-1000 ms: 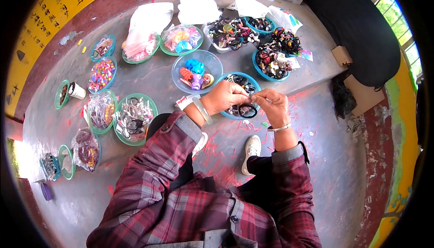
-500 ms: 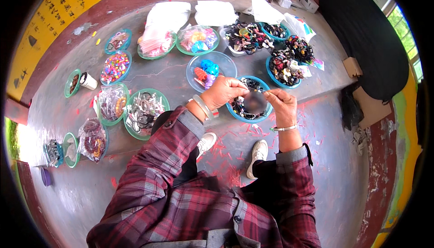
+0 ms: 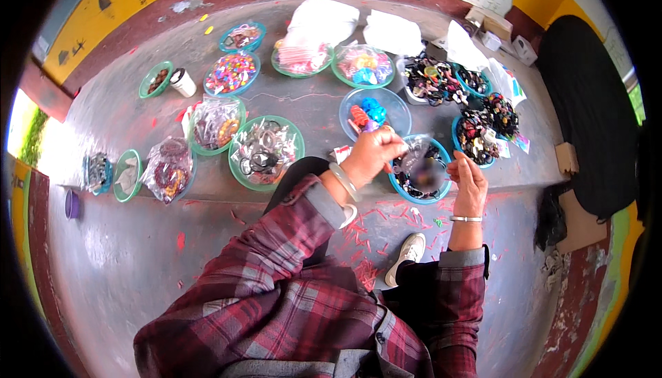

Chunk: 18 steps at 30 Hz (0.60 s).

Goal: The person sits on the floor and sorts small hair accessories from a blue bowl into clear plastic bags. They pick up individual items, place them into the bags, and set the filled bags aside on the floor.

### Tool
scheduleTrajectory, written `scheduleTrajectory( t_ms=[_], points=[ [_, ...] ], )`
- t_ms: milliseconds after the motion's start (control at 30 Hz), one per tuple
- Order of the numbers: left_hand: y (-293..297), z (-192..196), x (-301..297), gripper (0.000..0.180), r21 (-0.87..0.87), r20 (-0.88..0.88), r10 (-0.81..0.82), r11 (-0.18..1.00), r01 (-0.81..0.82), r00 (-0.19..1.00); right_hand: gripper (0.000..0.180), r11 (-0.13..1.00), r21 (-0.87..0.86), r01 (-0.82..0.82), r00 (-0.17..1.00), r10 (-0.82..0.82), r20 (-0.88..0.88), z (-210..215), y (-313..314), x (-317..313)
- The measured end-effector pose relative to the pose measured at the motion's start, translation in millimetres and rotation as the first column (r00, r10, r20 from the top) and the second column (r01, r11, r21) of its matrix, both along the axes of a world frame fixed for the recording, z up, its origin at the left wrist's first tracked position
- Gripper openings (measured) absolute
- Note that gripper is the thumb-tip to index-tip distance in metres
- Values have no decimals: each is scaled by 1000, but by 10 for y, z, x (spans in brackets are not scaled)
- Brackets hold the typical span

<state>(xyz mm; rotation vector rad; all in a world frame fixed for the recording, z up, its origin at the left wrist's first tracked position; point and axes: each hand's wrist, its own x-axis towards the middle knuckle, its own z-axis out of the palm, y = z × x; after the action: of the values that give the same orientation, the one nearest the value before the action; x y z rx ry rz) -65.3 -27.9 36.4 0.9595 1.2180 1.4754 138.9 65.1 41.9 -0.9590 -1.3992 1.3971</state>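
My left hand [image 3: 372, 157], with a pale bangle at its wrist, pinches a small, see-through, dark-blurred item [image 3: 418, 161] between thumb and fingertips. Its kind is too smeared to make out. My right hand [image 3: 469, 186] is at the item's right, fingers pressed together and pointing up; whatever they grip does not show. Both hands are over a blue basin [image 3: 400, 192] of dark hair ties with small coloured bits. Behind my left hand stands a clear basin [image 3: 347, 121] holding blue, orange and purple bundles.
Left of my knee is a green basin [image 3: 236, 170] of black and white bands. Farther back are basins with colourful beads [image 3: 231, 73], pink bundles [image 3: 303, 57] and dark hair ties [image 3: 477, 135]. A white cup [image 3: 183, 83] stands far left. Red scraps [image 3: 365, 271] litter the floor.
The view has swung left, so the basins appear farther right and lower. My hands have drawn slightly apart, and the see-through item now hangs nearer my left hand.
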Motion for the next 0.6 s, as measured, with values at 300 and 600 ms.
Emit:
scheduleTrajectory(
  t_ms=[300,600],
  points=[
    [-1213,-160,-1626,14,39,-101,510,860,-509,854,21,996,-59,-63,986,72,154,-97,-13,72],
    [-2133,-1350,-2484,14,-311,-129,703,641,-702,699,21,989,-79,-125,931,144,334,-231,41,39]
  ],
)
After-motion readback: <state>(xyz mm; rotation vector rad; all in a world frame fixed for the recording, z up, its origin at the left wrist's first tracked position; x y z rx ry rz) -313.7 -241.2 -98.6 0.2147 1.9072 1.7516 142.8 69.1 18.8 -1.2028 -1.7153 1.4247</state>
